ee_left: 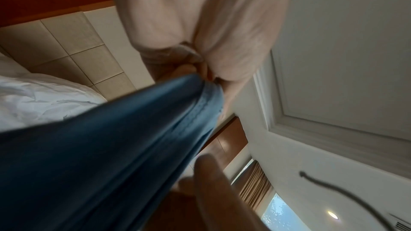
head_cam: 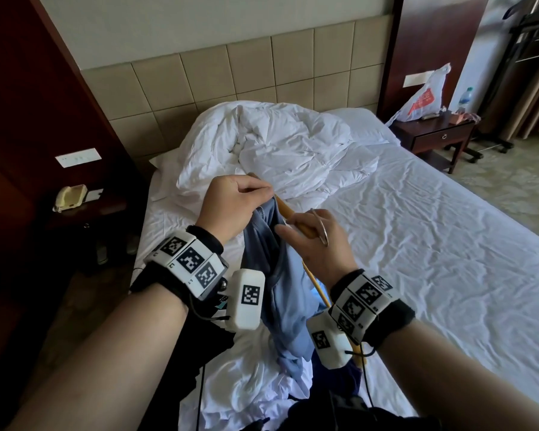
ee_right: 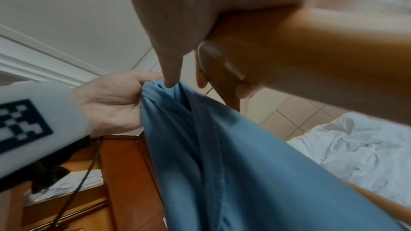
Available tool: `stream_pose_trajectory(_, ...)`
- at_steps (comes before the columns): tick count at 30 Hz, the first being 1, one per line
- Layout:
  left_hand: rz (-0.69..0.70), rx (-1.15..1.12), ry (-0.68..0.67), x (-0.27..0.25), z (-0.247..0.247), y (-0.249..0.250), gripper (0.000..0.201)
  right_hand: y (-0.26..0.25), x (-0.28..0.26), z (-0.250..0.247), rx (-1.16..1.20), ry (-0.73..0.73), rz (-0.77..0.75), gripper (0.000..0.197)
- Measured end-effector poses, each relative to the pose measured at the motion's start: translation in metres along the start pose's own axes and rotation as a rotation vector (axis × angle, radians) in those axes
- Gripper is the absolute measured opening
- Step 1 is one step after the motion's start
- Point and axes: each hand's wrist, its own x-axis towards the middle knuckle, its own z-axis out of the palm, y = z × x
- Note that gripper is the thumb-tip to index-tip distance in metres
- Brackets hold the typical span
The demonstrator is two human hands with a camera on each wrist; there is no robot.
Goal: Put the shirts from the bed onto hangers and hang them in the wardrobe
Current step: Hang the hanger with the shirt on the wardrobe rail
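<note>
The left hand (head_cam: 231, 206) pinched the top edge of a blue shirt (head_cam: 280, 290) hanging over the bed (head_cam: 417, 244). The right hand (head_cam: 316, 241) gripped a wooden hanger (head_cam: 285, 209), its arm pointing far-left. Only the right wrist view showed those fingers (ee_right: 243, 90) wrapping the wood. No writing was legible.

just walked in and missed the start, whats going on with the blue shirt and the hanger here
A person stands at the bed getting a blue shirt onto a wooden hanger. The left hand pinches the shirt's top edge and holds it up, while the right hand grips the hanger by its middle, the metal hook sticking up between the fingers. One hanger arm reaches toward the shirt's opening; the shirt is not yet seated. More clothes lie heaped on the bed below.
</note>
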Motion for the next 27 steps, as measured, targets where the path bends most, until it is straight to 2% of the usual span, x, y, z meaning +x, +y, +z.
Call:
stream_pose_trajectory(7,0.029,-0.019,-0.063,-0.004,0.003,0.007,0.014,-0.004,0.012,0.003,-0.077,-0.018,-0.004,0.017)
stream_pose_trajectory(14,0.027,0.006,0.002,-0.002,-0.007,0.000,0.018,0.013,0.004,-0.006,-0.092,-0.031,0.062,0.022)
stream_pose_trajectory(17,0.031,0.002,0.024,-0.001,-0.009,0.000,0.014,0.023,0.002,-0.007,-0.158,-0.057,0.081,0.035)
stream_pose_trajectory(22,0.044,0.026,0.084,0.002,-0.016,-0.004,0.009,0.041,-0.003,-0.011,-0.236,-0.069,0.147,0.018)
stream_pose_trajectory(25,0.037,0.044,0.127,0.002,-0.023,-0.012,0.011,0.040,-0.005,-0.015,-0.159,-0.028,0.095,0.006)
stream_pose_trajectory(27,0.035,0.061,0.158,0.002,-0.027,-0.017,0.013,0.036,-0.005,-0.018,-0.126,0.000,0.040,0.007)
